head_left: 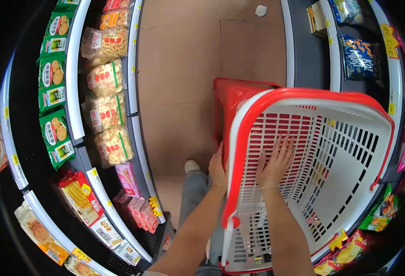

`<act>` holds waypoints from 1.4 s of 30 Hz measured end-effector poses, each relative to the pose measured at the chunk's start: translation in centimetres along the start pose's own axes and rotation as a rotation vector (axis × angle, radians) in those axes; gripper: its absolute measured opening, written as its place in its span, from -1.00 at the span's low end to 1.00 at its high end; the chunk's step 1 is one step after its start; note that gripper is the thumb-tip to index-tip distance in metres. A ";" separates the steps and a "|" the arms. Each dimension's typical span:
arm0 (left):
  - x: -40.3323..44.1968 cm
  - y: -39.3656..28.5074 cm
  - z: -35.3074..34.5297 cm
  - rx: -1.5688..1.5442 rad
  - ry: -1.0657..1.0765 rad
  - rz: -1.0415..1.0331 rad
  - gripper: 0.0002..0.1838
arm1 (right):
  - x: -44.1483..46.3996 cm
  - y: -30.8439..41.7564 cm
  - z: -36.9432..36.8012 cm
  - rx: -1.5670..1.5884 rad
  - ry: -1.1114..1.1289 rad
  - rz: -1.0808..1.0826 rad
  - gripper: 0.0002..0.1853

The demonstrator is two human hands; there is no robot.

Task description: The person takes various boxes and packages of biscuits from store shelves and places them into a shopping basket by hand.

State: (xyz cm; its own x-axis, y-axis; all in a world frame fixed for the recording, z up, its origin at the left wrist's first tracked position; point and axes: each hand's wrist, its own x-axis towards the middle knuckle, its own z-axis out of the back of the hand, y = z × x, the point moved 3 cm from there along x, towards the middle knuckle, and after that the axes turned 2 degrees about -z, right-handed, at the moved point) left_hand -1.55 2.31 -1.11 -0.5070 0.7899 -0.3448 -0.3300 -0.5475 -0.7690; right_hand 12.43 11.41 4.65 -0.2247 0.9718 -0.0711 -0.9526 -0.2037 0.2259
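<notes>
One red-rimmed basket [322,95], two bare hands [275,164] [218,171]

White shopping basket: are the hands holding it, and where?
The right hand lies spread against the slotted inside of the white shopping basket. The left hand is at the basket's outer side. Whether either grips it can't be told.

L hand [217,171] is outside wht/red basket [335,181], R hand [276,163] inside, snack pkgs [108,112] on shelves [75,92] nearby.
</notes>
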 end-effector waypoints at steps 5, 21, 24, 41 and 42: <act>-0.3 0.3 -1.6 -0.002 -0.028 -0.193 -0.41 | 0.2 -0.2 -0.3 -0.022 -0.016 0.142 -0.32; -0.7 0.0 0.8 -0.277 -0.178 -0.134 -0.31 | -0.6 -2.5 -2.5 -0.199 -0.092 0.373 -0.48; -0.5 0.0 0.9 -0.260 -0.157 -0.134 -0.27 | -0.9 -2.0 -2.3 -0.216 -0.093 0.381 -0.48; 2.7 5.1 5.0 -0.605 -0.027 0.342 -0.22 | -2.9 4.1 -1.8 -0.291 -0.125 0.347 -0.46; 2.8 5.6 6.5 -0.606 -0.027 0.337 -0.22 | -2.7 5.3 -2.1 -0.295 -0.137 0.351 -0.46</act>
State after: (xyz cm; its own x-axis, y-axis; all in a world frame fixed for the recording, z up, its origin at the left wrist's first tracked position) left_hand -10.06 -0.33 -2.93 -0.5263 0.5921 -0.6103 0.3480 -0.5049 -0.7899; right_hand 7.53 7.43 3.96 -0.5331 0.8409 0.0932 -0.8460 -0.5281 -0.0738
